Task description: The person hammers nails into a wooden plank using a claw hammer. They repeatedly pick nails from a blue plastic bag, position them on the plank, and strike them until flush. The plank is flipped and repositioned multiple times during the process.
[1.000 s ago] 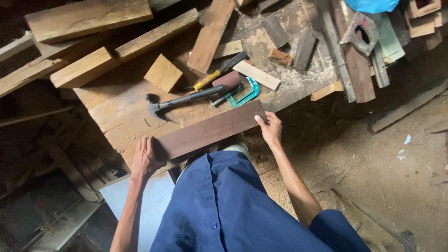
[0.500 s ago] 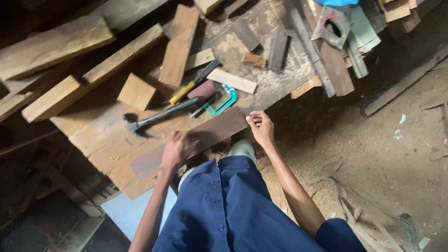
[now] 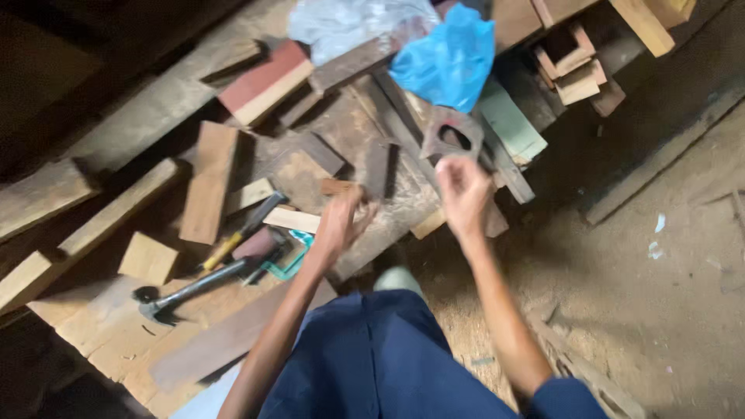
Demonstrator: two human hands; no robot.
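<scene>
My left hand [image 3: 339, 223] hangs over the cluttered workbench [image 3: 101, 330] with its fingers spread loosely, holding nothing, just above a small reddish wood scrap [image 3: 338, 187]. My right hand [image 3: 462, 192] is raised close to the handsaw's wooden handle [image 3: 452, 136]; it is blurred, so I cannot tell whether its fingers close on anything. The dark plank [image 3: 225, 341] lies flat at the near edge of the bench, beside the hammer [image 3: 194, 289] and the teal clamp [image 3: 289, 260], apart from both hands.
</scene>
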